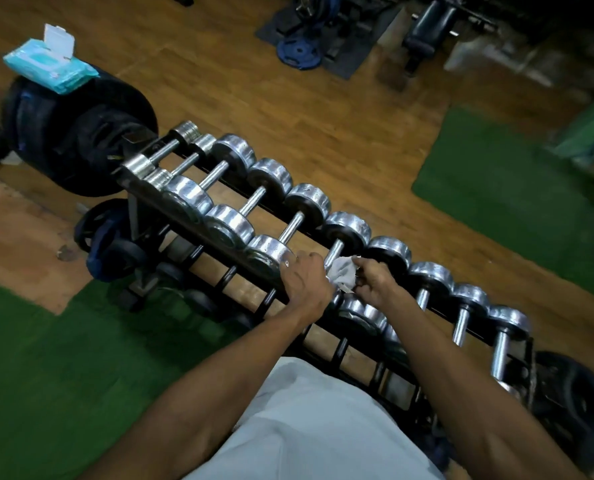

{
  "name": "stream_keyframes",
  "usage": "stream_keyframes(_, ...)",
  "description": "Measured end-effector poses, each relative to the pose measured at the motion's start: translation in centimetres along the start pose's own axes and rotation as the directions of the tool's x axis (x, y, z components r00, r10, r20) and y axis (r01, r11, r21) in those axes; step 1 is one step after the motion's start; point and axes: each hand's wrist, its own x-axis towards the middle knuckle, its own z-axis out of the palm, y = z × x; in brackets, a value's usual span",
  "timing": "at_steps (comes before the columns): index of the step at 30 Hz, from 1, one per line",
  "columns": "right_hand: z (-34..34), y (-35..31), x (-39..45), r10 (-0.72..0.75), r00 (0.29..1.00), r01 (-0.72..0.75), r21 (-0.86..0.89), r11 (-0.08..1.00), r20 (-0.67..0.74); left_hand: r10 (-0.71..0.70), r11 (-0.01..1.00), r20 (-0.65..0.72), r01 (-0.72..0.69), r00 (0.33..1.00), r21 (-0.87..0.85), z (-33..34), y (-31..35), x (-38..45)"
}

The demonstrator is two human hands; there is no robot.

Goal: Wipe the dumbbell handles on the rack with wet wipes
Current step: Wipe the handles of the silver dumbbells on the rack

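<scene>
Head view: right hand [375, 280] grip clutching wet wipe [342, 273] against handle [333, 254], left hand [304, 275] clenched beside.

Head camera looks steeply down (wide-angle) at the near dumbbell rack [323, 258].

no readable text, wipes pack [49, 65] print too blurred

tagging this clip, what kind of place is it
Most likely a gym's weights area: a rack of chrome dumbbells, black weight plates stacked at its end, and a padded bench across the wooden floor.
</scene>
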Motion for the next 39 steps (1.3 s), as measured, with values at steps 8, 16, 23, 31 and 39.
stream_keyframes(8,-2.1,1.4,-2.8,-0.063,0.996,0.081,0.301,0.95,-0.069,0.111,0.984,-0.024,-0.113,0.994,-0.135,0.9,0.0,-1.7)
stream_keyframes(16,-2.4,2.4,-5.1,-0.082,0.993,0.105,0.332,0.937,-0.083,0.142,0.977,-0.074,-0.152,0.987,-0.148,0.8,-0.5,-3.0)
stream_keyframes(23,-3.2,2.6,-5.3,-0.095,0.989,0.126,0.308,0.943,-0.114,0.128,0.967,-0.112,-0.149,0.985,-0.208,1.6,-0.4,-3.3)
stream_keyframes(31,-4.5,2.8,-4.7,-0.089,0.989,0.119,0.266,0.957,-0.121,0.108,0.96,-0.049,-0.117,0.993,-0.256,3.7,0.4,-3.5)
stream_keyframes(39,-7.9,1.8,-2.8,-0.09,0.993,0.108,0.277,0.955,-0.077,0.059,0.975,-0.072,-0.073,0.996,-0.211,5.3,3.5,-3.9)
